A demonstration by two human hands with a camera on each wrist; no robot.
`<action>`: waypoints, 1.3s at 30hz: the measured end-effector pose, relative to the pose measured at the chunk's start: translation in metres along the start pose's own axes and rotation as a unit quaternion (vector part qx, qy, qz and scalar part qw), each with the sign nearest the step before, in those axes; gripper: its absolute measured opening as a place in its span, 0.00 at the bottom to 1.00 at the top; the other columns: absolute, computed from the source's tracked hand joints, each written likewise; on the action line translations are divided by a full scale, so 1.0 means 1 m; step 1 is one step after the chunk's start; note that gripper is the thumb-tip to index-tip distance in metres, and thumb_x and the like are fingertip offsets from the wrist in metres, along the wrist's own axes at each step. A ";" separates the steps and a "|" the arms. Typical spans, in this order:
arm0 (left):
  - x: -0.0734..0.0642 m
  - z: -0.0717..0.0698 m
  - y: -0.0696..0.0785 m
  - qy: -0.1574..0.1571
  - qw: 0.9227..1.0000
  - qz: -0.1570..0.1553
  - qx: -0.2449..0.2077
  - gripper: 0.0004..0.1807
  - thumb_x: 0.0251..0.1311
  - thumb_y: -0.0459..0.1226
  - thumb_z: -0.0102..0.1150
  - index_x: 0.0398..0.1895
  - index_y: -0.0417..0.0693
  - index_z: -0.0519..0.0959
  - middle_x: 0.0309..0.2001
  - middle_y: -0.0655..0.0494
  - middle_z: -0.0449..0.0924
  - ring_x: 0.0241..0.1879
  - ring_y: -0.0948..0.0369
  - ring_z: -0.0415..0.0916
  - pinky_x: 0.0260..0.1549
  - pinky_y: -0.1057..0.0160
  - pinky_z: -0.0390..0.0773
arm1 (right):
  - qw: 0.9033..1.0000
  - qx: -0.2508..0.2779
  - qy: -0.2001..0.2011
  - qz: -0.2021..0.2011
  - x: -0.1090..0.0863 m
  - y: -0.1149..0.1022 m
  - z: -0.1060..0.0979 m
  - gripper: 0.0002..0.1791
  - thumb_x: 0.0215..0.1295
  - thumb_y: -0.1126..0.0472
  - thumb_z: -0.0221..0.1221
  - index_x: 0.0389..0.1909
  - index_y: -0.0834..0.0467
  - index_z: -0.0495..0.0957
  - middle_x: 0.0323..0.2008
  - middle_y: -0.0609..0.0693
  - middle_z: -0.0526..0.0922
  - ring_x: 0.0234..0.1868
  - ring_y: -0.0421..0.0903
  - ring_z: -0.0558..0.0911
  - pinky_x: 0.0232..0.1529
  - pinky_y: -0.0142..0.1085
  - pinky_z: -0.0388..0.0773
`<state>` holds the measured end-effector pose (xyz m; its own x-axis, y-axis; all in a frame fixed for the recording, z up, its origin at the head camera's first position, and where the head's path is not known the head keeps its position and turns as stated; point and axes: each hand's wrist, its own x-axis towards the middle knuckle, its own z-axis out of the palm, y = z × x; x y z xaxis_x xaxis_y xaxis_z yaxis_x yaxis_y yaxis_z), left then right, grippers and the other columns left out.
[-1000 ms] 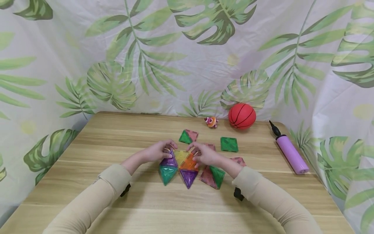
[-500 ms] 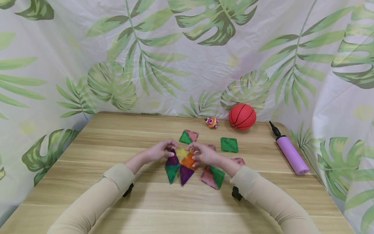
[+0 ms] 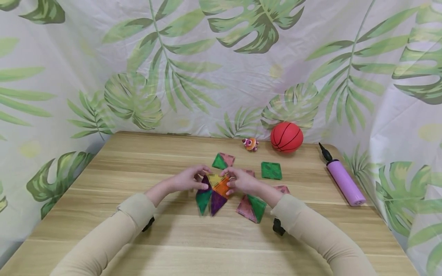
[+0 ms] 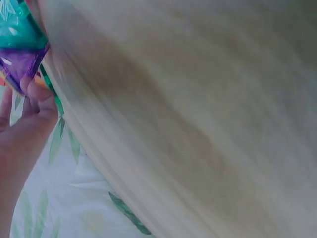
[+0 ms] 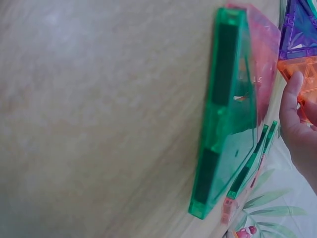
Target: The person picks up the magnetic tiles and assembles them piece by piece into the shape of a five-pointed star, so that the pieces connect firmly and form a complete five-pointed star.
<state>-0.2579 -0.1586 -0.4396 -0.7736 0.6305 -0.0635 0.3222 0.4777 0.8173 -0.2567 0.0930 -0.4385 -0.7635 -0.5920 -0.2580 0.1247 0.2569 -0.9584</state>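
In the head view, several translucent triangular magnetic tiles stand joined in a cluster mid-table, their sides tilted up. My left hand (image 3: 190,178) pinches the left purple tile (image 4: 20,64), thumb on its face. A teal tile (image 3: 203,201) hangs below that one. My right hand (image 3: 243,182) grips the orange tile (image 3: 221,187), its thumb pressed on the face in the right wrist view. Between the hands is a yellow tile (image 3: 215,179). Another purple tile (image 3: 216,204) joins the orange one from below. Fingers behind the tiles are partly hidden.
Right of the cluster lies a pink-and-green tile pair (image 3: 258,207). Another pair (image 3: 219,161) and a green square tile (image 3: 271,170) lie behind. Farther back are a small toy figure (image 3: 250,144), a red ball (image 3: 286,137) and a purple hand pump (image 3: 345,182).
The tile cluster has gone from nearly flat to folded: the left purple and teal tiles moved right, and the lower purple tile swung inward. Both hands keep their hold.
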 end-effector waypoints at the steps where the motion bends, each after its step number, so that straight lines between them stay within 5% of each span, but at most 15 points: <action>1: -0.002 0.000 0.002 -0.010 1.000 -0.008 0.004 0.31 0.55 0.42 0.66 0.62 0.52 0.67 0.55 0.45 0.72 0.50 0.53 0.73 0.48 0.54 0.75 | 1.000 0.001 0.001 0.000 0.000 0.000 0.000 0.20 0.65 0.80 0.42 0.55 0.63 0.67 0.49 0.59 0.68 0.38 0.50 0.77 0.40 0.43 0.81; 9: -0.007 0.006 0.009 -0.070 0.996 0.007 0.061 0.56 0.38 0.48 0.77 0.71 0.53 0.54 0.70 0.49 0.55 0.68 0.49 0.54 0.64 0.45 0.57 | 1.000 0.005 -0.004 -0.003 0.000 0.001 -0.001 0.20 0.66 0.79 0.42 0.56 0.63 0.66 0.46 0.57 0.66 0.38 0.49 0.76 0.40 0.41 0.81; 26: -0.003 0.018 0.008 -0.039 0.993 0.016 0.111 0.54 0.38 0.49 0.77 0.69 0.53 0.57 0.65 0.46 0.59 0.63 0.49 0.58 0.60 0.44 0.63 | 1.000 0.018 0.020 0.004 -0.001 0.005 0.002 0.21 0.65 0.80 0.42 0.58 0.65 0.66 0.48 0.57 0.67 0.37 0.48 0.77 0.40 0.41 0.81; 33: -0.003 0.019 0.006 -0.032 0.991 0.014 0.132 0.51 0.38 0.51 0.76 0.68 0.54 0.59 0.65 0.48 0.61 0.62 0.50 0.61 0.59 0.46 0.64 | 0.999 -0.040 0.019 0.003 -0.003 0.007 0.002 0.21 0.64 0.79 0.47 0.57 0.63 0.69 0.47 0.59 0.72 0.33 0.48 0.78 0.37 0.40 0.81; 39: -0.005 0.019 0.005 -0.018 0.987 -0.018 0.161 0.50 0.38 0.55 0.74 0.68 0.58 0.61 0.65 0.46 0.62 0.63 0.48 0.59 0.59 0.43 0.63 | 0.986 -0.161 0.032 -0.037 -0.004 0.009 0.002 0.19 0.63 0.74 0.55 0.54 0.59 0.73 0.48 0.58 0.77 0.30 0.44 0.77 0.30 0.36 0.78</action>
<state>-0.2421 -0.1475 -0.4462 -0.7703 0.6273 -0.1143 0.4555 0.6667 0.5899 -0.2513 0.0956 -0.4467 -0.8029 -0.5709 -0.1713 -0.1318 0.4503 -0.8831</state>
